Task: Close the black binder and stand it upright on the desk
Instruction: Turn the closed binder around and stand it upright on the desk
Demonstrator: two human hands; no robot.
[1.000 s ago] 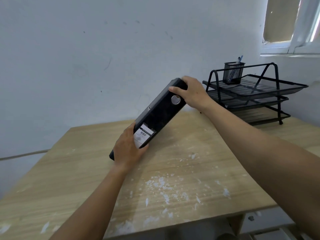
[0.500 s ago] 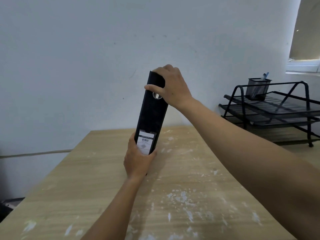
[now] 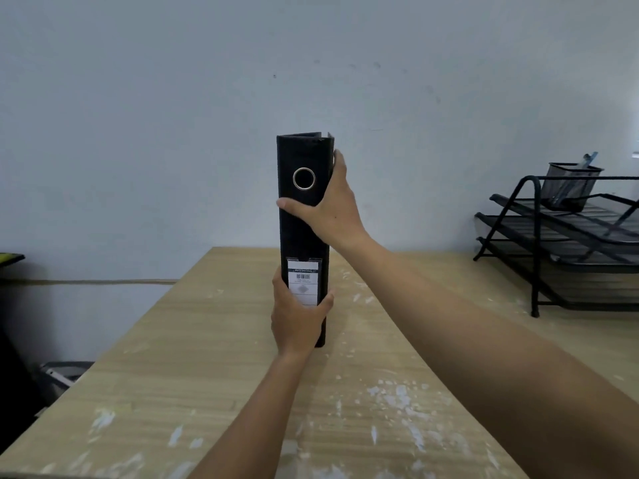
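Upright black binder (image 3: 302, 223) gripped: left hand (image 3: 297, 318) low, right hand (image 3: 333, 207) high.

Bare forearms, sleeveless in view; hands (image 3: 297, 319) ungloved.

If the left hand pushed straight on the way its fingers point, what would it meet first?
The left hand already wraps the base of the black binder, fingers pointing up and away. It would press the binder's spine at once; beyond stands the wall, though how far off is unclear.
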